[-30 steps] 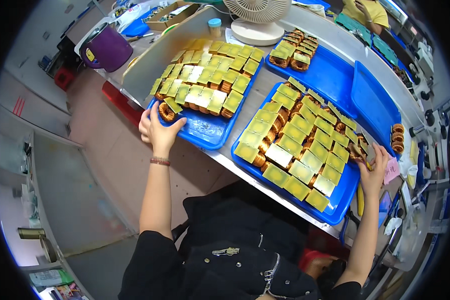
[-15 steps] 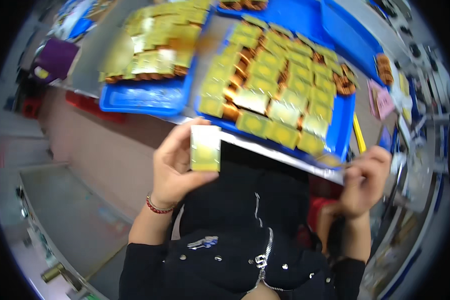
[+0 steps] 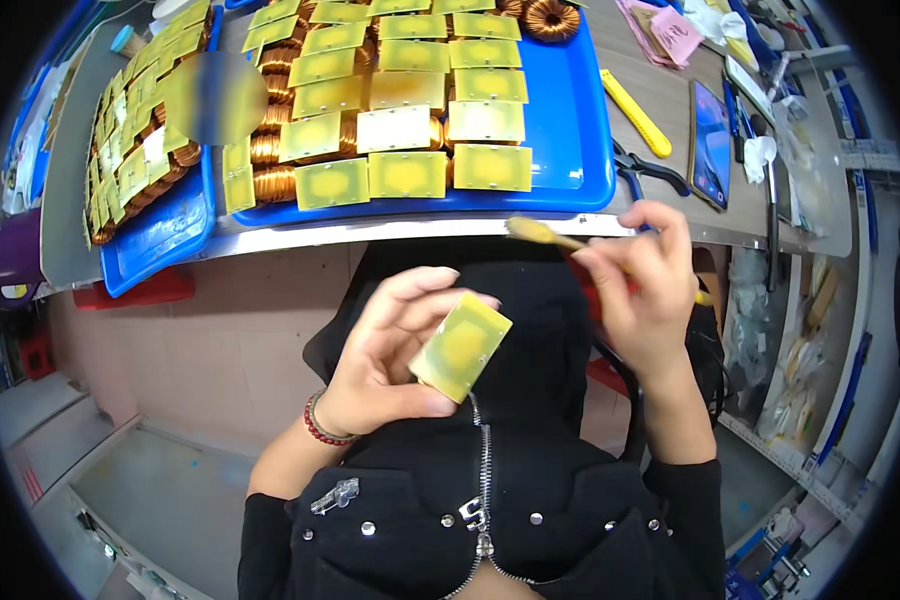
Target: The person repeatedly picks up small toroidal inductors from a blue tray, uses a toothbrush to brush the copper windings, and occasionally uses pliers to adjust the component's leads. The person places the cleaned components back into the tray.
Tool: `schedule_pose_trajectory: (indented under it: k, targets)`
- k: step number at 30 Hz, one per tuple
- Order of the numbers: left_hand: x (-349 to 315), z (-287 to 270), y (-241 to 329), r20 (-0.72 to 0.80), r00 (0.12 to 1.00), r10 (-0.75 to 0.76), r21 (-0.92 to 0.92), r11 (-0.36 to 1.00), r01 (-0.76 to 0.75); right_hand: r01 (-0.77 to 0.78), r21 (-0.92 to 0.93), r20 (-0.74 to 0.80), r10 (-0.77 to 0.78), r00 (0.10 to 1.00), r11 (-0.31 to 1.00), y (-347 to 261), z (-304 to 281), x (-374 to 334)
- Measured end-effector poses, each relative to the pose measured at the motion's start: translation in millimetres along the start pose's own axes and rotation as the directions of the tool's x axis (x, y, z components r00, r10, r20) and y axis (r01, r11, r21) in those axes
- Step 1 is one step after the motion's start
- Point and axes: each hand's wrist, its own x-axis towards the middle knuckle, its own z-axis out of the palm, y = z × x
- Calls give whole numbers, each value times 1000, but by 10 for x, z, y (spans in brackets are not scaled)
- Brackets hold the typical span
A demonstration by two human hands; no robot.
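My left hand [image 3: 375, 355] is closed on a yellow-green rectangular board [image 3: 465, 345], gripped by its edges and tilted in front of my chest. Whether a copper coil sits under this board is hidden. To its right, my right hand [image 3: 650, 285] pinches a small brush [image 3: 536, 231], bristles pointing left toward the board but apart from it. Beyond my hands, a blue tray [image 3: 565, 120] holds rows of copper-wound coils topped with similar boards. A bare toroidal copper coil [image 3: 550, 18] lies at that tray's far end.
A second blue tray [image 3: 160, 245] of boards stands on the left. Right of the main tray lie a yellow utility knife [image 3: 637, 113], black-handled pliers [image 3: 655, 172], a phone [image 3: 710, 145] and pink paper slips [image 3: 660, 35]. The table's front edge [image 3: 400, 232] runs just beyond my hands.
The view has swung, moving the trays left. My left hand has tilted the board from upright to slanted. The brush in my right hand has come up closer to the board.
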Motion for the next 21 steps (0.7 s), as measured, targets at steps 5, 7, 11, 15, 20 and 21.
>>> schedule_pose_trajectory:
  k: [5, 7, 11, 15, 20, 21]
  targets:
    - [92, 159, 1, 15, 964, -266, -329, 909, 256, -82, 832, 118, -31, 993, 548, 67, 144, -343]
    - [138, 223, -12, -2, 969, -246, -304, 924, 234, -99, 864, 144, -54, 988, 494, 7, 293, -441]
    - [210, 270, -55, 40, 976, -213, -293, 931, 216, -9, 781, 76, -81, 994, 624, -130, 374, -440]
    - [227, 257, -68, 111, 983, -149, -302, 937, 176, 105, 728, 5, -158, 987, 677, -106, 388, -366]
    - [254, 266, -135, -61, 998, -19, -103, 995, 13, 45, 812, -28, -37, 999, 581, -75, 424, -468]
    - [272, 250, -161, -98, 995, 33, 20, 999, -31, 81, 748, -56, -59, 997, 659, -61, 395, -450]
